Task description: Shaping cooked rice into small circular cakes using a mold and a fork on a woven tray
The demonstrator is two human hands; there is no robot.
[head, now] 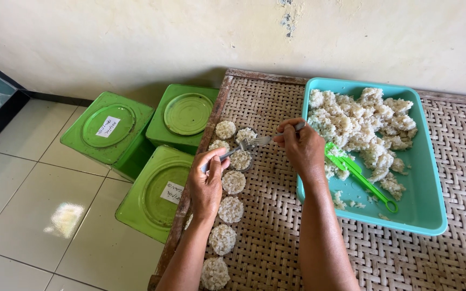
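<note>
On the woven worktop (pixel 276 237) about eight rice discs (pixel 233 182) lie shaped, the tray (pixel 427 215) still heaped with rice (pixel 360 124), while left hand (pixel 207 183) and right hand (pixel 302 146) each grip a fork (pixel 254 142) over one disc.

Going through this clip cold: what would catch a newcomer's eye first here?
Probably the turquoise plastic tray at the right of the woven bamboo mat, heaped with white cooked rice and holding a bright green plastic scoop. Next, the column of small round rice patties along the mat's left edge, where the left hand and right hand each hold a metal utensil over one patty. Three green square lidded tins stand on the tiled floor, left.
</note>
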